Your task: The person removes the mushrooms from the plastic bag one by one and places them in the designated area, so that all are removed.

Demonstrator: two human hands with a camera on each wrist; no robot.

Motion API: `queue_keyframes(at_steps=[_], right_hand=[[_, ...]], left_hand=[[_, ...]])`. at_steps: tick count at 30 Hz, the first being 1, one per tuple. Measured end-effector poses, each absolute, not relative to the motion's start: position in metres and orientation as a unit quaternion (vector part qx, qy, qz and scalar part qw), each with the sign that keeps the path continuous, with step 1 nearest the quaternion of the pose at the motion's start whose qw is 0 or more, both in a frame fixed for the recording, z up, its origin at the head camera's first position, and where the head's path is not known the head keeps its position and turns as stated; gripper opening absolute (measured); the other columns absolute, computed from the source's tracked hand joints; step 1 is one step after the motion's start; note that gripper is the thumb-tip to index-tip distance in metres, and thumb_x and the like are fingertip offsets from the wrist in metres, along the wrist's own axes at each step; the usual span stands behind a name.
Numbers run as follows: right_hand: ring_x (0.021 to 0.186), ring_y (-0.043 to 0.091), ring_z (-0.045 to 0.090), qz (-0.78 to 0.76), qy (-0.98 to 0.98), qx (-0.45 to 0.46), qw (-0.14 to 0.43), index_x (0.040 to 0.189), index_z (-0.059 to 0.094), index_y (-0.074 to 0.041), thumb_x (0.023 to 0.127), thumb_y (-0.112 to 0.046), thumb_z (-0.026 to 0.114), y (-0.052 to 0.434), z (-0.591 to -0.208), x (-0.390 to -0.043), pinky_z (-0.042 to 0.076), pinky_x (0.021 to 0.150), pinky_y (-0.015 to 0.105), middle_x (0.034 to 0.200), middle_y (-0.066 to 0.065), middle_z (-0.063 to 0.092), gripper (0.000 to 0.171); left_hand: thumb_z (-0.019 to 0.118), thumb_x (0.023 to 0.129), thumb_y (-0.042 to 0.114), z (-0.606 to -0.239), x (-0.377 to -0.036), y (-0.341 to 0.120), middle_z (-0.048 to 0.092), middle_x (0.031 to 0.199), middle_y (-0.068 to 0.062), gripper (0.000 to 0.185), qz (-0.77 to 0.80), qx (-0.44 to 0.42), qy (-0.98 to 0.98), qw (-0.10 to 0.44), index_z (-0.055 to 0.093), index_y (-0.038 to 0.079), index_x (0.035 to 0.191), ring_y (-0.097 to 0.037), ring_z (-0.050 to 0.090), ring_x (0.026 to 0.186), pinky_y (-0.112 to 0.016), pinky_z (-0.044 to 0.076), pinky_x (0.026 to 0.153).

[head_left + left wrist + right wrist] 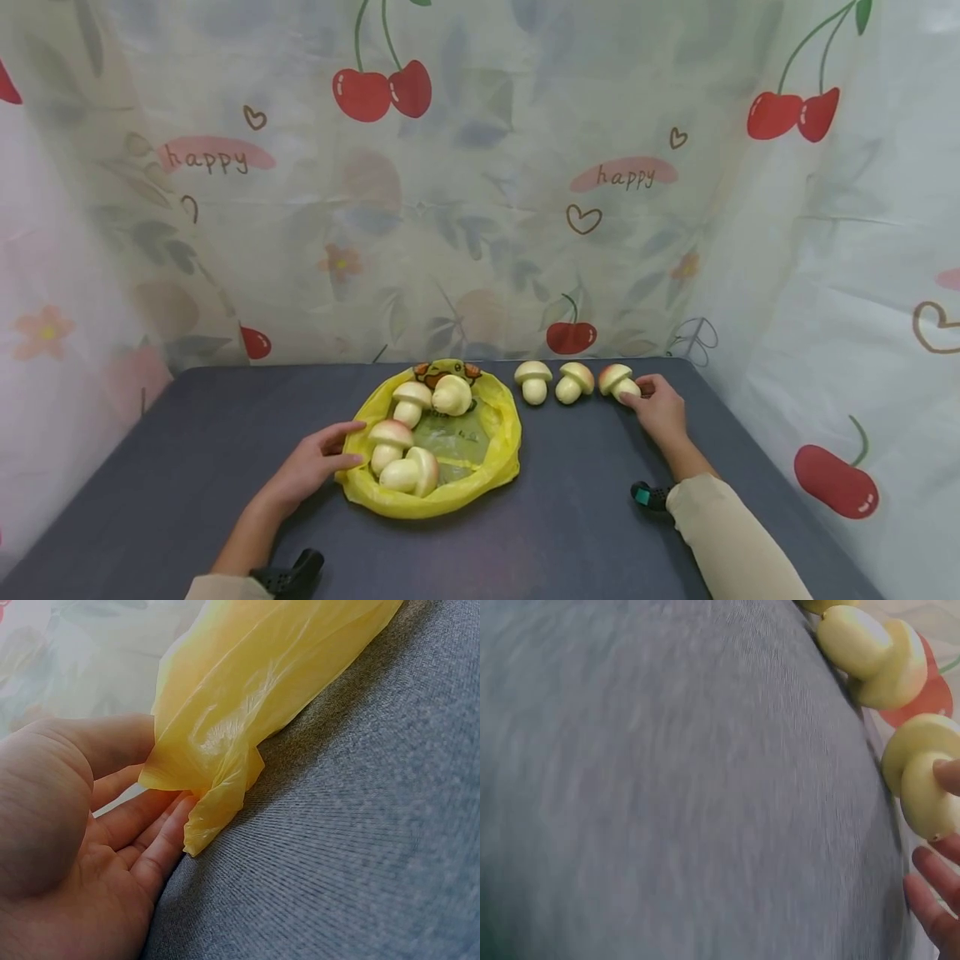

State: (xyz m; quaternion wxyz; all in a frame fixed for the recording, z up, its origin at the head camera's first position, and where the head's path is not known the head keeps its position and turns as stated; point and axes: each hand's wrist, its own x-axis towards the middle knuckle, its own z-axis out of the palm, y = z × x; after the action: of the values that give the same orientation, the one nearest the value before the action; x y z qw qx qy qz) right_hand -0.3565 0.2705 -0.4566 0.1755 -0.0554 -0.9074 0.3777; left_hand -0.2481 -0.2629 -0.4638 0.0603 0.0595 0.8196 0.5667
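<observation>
A yellow plastic bag (506,467) lies with its mouth spread wide, holding several toy mushrooms (388,435) with cream stems and pale, reddish-tinged caps. At the bag's left rim, my left hand (311,462) touches the plastic with spread, relaxed fingers; a twisted bit of the bag (217,802) hangs by the fingertips in the left wrist view. My right hand (660,412) pinches the stem of a tilted toy mushroom (617,378) near the table's far right. Left of it sit two more, one tilted mushroom (574,382) and one upright mushroom (533,382).
The dark grey table (570,517) ends at a hanging curtain (465,208) printed with cherries, which also rises along both sides. A black wrist strap (651,497) shows on the right arm, and another wrist strap (292,575) on the left.
</observation>
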Motion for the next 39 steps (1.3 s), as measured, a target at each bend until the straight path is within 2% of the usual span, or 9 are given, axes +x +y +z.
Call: queue_keyframes(at_steps=[9,17,27,35,39], right_hand=[[0.1,0.038,0.057,0.357,-0.917,-0.098,0.15,0.116,0.055,0.001,0.091,-0.031,0.068,0.257,-0.455,-0.365,0.043,0.084,0.049,0.114,0.022,0.063,0.042],[0.095,0.038,0.057,0.343,-0.919,-0.13,0.142,0.115,0.057,-0.001,0.091,-0.034,0.068,0.252,-0.454,-0.368,0.043,0.08,0.05,0.109,0.021,0.063,0.042],[0.097,0.039,0.057,0.342,-0.919,-0.127,0.152,0.114,0.058,-0.001,0.091,-0.034,0.067,0.252,-0.452,-0.369,0.042,0.082,0.051,0.11,0.021,0.064,0.041],[0.097,0.037,0.059,0.34,-0.919,-0.122,0.157,0.11,0.059,-0.003,0.09,-0.033,0.069,0.255,-0.455,-0.366,0.043,0.083,0.049,0.11,0.02,0.065,0.038],[0.098,0.037,0.059,0.341,-0.921,-0.111,0.154,0.112,0.058,-0.001,0.09,-0.031,0.069,0.257,-0.457,-0.364,0.043,0.083,0.049,0.11,0.022,0.065,0.038]], left_hand=[[0.07,0.092,0.026,-0.465,-0.248,-0.263,0.041,0.147,-0.023,0.06,0.57,0.062,0.817,0.06,0.048,0.006,0.144,-0.035,0.045,0.127,-0.043,0.044,0.094],[0.069,0.092,0.026,-0.466,-0.248,-0.263,0.038,0.149,-0.022,0.059,0.571,0.067,0.816,0.062,0.048,0.006,0.143,-0.037,0.04,0.131,-0.046,0.041,0.097],[0.07,0.091,0.026,-0.464,-0.248,-0.263,0.038,0.149,-0.021,0.06,0.567,0.058,0.82,0.055,0.049,0.006,0.143,-0.037,0.039,0.133,-0.049,0.038,0.1],[0.07,0.091,0.026,-0.464,-0.248,-0.263,0.043,0.145,-0.022,0.06,0.571,0.059,0.817,0.056,0.048,0.006,0.143,-0.033,0.048,0.122,-0.04,0.045,0.091],[0.07,0.091,0.026,-0.464,-0.247,-0.262,0.043,0.144,-0.021,0.06,0.57,0.057,0.818,0.057,0.048,0.006,0.143,-0.032,0.049,0.122,-0.04,0.045,0.09]])
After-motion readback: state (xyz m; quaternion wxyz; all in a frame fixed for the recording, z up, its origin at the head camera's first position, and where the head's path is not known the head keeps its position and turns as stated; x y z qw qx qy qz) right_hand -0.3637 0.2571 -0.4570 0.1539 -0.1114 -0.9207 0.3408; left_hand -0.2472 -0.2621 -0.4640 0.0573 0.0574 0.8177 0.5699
